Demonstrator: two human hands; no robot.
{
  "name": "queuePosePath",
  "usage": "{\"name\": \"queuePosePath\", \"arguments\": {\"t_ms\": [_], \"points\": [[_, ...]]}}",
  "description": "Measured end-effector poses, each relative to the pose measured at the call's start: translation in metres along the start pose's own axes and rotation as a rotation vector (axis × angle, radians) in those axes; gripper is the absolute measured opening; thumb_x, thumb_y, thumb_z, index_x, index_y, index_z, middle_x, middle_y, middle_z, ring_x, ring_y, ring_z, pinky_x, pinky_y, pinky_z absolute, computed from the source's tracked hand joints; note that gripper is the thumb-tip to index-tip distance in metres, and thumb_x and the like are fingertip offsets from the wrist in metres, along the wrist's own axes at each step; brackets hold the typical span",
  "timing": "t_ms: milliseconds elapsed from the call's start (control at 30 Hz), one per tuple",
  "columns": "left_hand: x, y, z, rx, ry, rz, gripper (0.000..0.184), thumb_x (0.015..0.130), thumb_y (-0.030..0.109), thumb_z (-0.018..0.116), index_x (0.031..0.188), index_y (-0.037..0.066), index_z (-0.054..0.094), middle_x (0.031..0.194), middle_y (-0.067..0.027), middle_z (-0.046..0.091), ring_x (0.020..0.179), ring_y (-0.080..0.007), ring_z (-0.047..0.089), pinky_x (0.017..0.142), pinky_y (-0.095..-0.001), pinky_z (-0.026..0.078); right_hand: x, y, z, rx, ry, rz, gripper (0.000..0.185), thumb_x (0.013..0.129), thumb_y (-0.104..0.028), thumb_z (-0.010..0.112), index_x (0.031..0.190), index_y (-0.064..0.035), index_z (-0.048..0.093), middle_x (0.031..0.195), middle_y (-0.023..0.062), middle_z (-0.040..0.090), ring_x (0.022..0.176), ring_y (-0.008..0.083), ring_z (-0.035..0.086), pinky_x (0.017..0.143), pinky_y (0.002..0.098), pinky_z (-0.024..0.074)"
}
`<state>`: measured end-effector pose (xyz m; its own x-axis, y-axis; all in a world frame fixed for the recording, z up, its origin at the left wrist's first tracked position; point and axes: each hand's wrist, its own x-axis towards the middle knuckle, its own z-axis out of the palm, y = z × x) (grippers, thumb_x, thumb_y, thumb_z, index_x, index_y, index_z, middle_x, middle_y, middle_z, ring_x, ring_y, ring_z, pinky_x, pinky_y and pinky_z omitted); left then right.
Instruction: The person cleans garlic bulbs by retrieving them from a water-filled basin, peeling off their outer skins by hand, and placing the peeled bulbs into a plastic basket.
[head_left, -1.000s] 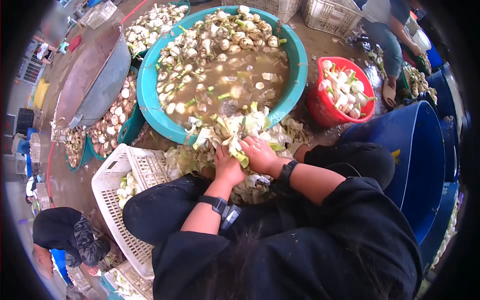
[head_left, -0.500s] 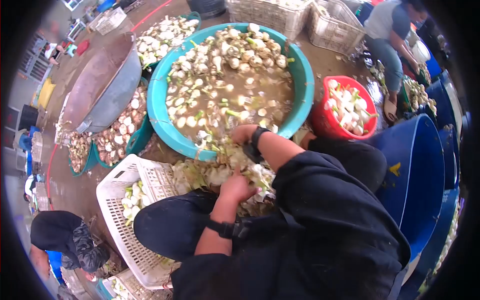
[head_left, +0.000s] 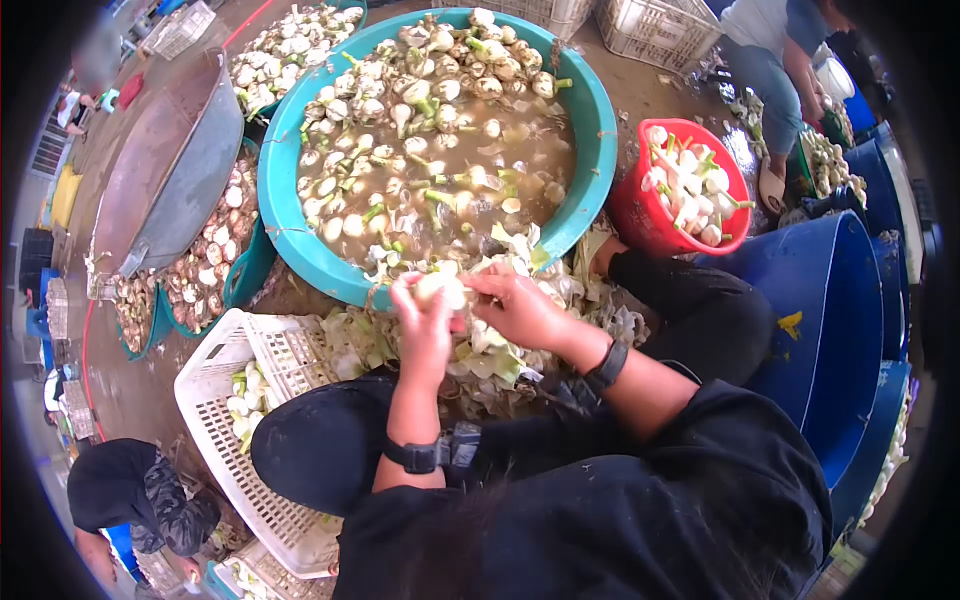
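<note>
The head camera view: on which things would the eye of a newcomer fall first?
Probably on the large turquoise tub at top centre, with bulbs in murky water. To its right stands a bright red bucket heaped with white bulbs. At the tub's near edge, the left hand holds a pale bulb, with the right hand close beside it.

No readable text, no legible labels or brands, no numbers or signs clear enough to read

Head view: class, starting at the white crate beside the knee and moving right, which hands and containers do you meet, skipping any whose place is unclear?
White crate → left hand → right hand → red bucket → large blue barrel.
</note>
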<state>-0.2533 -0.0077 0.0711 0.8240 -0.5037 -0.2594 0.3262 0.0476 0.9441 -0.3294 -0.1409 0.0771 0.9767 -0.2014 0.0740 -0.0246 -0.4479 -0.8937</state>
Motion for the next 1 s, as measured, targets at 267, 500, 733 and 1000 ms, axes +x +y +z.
{"name": "queuePosePath", "arguments": {"t_ms": [267,500,733,1000], "points": [[0.008,0.016,-0.025,-0.182,-0.142,-0.132,0.023,0.080,0.022,0.050,0.099,0.011,0.048,0.073,0.0023,0.051,0.050,-0.0011,0.042,0.036,-0.0158,0.027,0.016,-0.013,-0.008,-0.327,-0.181,-0.204,0.020,0.084,-0.022,0.049,0.080,-0.0049,0.059,0.069,0.0166,0.058,0.069,0.0336,0.057,0.065,0.0425,0.0451],[0.014,0.004,-0.026,-0.147,-0.103,-0.141,0.018,0.082,0.020,0.047,0.097,0.011,0.050,0.079,0.0024,0.052,0.059,-0.0024,0.046,0.042,-0.0151,0.032,0.007,-0.008,0.018,-0.313,-0.149,-0.108,0.018,0.078,-0.016,0.052,0.066,-0.0017,0.053,0.065,0.0187,0.056,0.058,0.0363,0.053,0.056,0.0419,0.0454],[0.025,-0.008,-0.024,-0.296,-0.165,-0.179,0.028,0.082,0.025,0.046,0.104,0.009,0.053,0.093,-0.0027,0.059,0.070,-0.0086,0.056,0.043,-0.0206,0.041,0.008,-0.007,0.016,0.889,-0.124,0.690,0.024,0.086,-0.019,0.048,0.078,0.0005,0.059,0.063,0.0152,0.057,0.053,0.0209,0.056,0.055,0.0366,0.0466],[-0.008,0.032,0.005,0.604,-0.300,-0.057,0.045,0.078,0.022,0.062,0.119,0.005,0.050,0.114,-0.0141,0.054,0.102,-0.0229,0.054,0.082,-0.0357,0.045,0.010,0.016,0.019,0.560,0.078,0.502,0.025,0.087,-0.019,0.052,0.082,0.0040,0.061,0.070,0.0034,0.061,0.060,0.0134,0.051,0.055,0.0291,0.0430]]}}
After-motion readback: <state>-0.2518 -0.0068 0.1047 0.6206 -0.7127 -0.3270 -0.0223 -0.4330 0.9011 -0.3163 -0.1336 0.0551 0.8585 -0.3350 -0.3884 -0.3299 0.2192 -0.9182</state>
